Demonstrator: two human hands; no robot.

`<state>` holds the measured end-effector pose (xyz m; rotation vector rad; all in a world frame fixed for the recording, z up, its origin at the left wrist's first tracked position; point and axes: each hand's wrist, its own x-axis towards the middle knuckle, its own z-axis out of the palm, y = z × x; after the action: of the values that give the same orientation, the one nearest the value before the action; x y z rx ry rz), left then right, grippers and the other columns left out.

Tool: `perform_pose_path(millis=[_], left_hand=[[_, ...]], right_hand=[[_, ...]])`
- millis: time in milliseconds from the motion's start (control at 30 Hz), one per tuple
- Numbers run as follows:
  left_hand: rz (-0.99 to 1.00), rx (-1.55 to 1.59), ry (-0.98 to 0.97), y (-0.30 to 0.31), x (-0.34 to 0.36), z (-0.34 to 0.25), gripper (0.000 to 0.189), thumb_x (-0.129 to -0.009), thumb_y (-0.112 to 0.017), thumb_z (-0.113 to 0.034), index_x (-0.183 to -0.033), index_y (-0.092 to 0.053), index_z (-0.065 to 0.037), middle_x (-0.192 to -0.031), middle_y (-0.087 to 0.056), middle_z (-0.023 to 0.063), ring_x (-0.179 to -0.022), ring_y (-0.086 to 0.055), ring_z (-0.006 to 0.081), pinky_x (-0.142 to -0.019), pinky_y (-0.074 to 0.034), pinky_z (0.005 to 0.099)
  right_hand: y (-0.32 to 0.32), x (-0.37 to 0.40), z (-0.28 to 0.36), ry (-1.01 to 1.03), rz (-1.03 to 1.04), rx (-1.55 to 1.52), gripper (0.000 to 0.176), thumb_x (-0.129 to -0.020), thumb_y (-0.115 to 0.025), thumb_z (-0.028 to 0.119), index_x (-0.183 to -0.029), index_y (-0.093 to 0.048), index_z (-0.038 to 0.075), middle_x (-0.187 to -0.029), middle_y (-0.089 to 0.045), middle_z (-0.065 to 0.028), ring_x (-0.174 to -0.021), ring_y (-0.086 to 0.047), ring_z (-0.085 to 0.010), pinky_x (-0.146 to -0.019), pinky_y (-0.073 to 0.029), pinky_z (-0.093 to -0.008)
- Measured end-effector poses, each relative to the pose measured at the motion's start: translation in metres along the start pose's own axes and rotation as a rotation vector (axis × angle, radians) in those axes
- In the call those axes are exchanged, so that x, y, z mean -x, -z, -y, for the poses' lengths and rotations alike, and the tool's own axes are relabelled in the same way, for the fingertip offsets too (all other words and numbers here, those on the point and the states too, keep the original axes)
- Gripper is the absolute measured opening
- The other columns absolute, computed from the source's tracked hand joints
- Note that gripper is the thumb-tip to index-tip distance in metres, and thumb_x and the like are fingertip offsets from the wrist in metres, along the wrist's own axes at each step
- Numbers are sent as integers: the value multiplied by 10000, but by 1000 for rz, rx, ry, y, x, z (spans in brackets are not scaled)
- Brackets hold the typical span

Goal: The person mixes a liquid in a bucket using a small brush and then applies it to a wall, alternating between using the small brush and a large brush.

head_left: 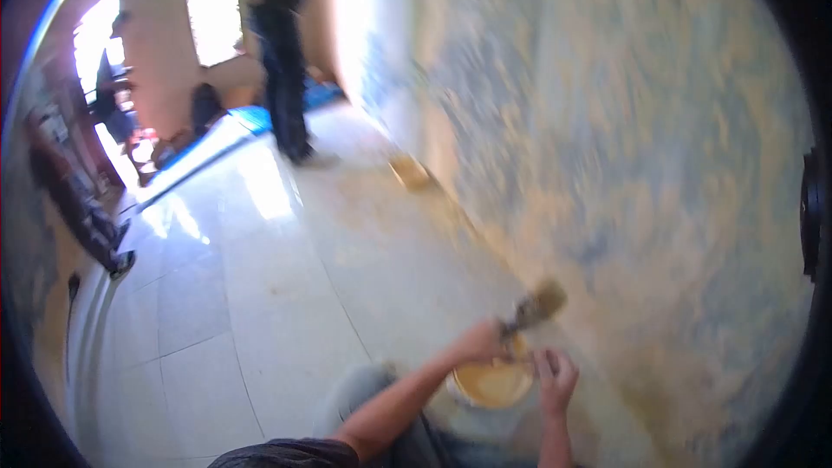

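Observation:
My left hand (481, 342) is closed around a paintbrush (539, 302), whose bristles point up and to the right, toward the wall. Just below it is a round tub (464, 397) with yellowish paint in it. At the tub's right side, my right hand (556, 374) has its fingers pinched together near the rim. Blur hides what, if anything, those fingers hold. My bent knee (364, 390) shows to the left of the tub.
A patchy grey-and-yellow wall (607, 139) rises on the right. Along its foot lies a yellowish tray-like object (409, 173) on the tiled floor (208, 295). One person (284, 61) stands ahead, another (78, 191) at the left. Blue sheeting (251, 120) lies at the back.

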<state>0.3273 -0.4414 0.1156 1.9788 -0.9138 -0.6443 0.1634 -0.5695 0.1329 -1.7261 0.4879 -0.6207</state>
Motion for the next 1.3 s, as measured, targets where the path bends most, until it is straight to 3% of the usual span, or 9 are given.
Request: perform_pose_path(millis=[67,133,233,733,900,1033,1100,1200,1300], left_hand=[[-66,-20,-116,-3,1,1,457,-685,-827,-375,-884,-687,12,-756,-683,188,-682,-649,312,-675,-517,425],[-49,28,-68,1,3,-4,484,-651,-850,-360,-883,-655,18,-757,-670,154,-713,-641,288,-695,-508,412],[-61,104,-254,7,8,2,516,-615,-873,-330,-918,-656,27,-799,-680,164,-753,-649,281,-714,-508,408],[-5,-18,-213,-9,19,-7,479,-600,-863,-193,-983,-672,24,-845,-697,191,-795,-669,309,-739,-518,423],[56,37,-199,-1,17,-11,471,-616,-853,-226,-976,-672,18,-867,-696,198,-825,-676,322,-749,-518,426],[-49,21,-136,4,8,4,501,-591,-861,-267,-951,-667,23,-876,-692,211,-840,-679,334,-758,-517,428],[-104,42,-139,8,7,8,466,-589,-859,-262,-896,-659,24,-814,-682,188,-780,-665,305,-723,-514,422],[-130,73,-112,16,13,0,468,-582,-861,-265,-881,-654,29,-813,-681,193,-790,-662,310,-732,-512,426],[-102,108,-86,20,16,-2,506,-572,-868,-271,-917,-658,34,-878,-690,219,-871,-671,342,-779,-514,429]], right_hand=[[-7,2,-22,65,-35,-179,194,-916,-677,137,-983,-649,-43,-914,-713,-115,-790,-687,-150,-687,-557,-275],[-4,-1,-30,105,11,-293,161,-913,-672,102,-976,-642,-43,-912,-711,-118,-777,-685,-148,-655,-563,-273],[-2,0,-32,158,36,107,158,-944,-643,92,-1057,-664,-16,-903,-684,-85,-766,-679,-165,-680,-577,-283],[-15,18,-11,64,28,-82,105,-904,-639,30,-972,-628,-50,-918,-696,-117,-757,-675,-141,-628,-583,-280],[-11,7,-43,238,33,95,132,-923,-616,48,-1019,-650,-35,-908,-694,-101,-755,-681,-151,-629,-577,-288],[-15,12,-26,114,46,-1,221,-960,-594,141,-1006,-659,-65,-884,-713,-128,-736,-714,-181,-621,-586,-304],[-8,9,-42,-61,268,133,167,-955,-584,93,-1027,-658,-39,-902,-703,-108,-706,-702,-183,-603,-575,-289],[-8,14,-44,56,475,440,196,-966,-576,129,-1026,-655,-39,-900,-701,-115,-654,-696,-183,-581,-569,-291],[-10,18,-3,41,264,349,193,-947,-570,107,-1004,-660,-53,-822,-703,-126,-608,-689,-179,-573,-566,-290]])
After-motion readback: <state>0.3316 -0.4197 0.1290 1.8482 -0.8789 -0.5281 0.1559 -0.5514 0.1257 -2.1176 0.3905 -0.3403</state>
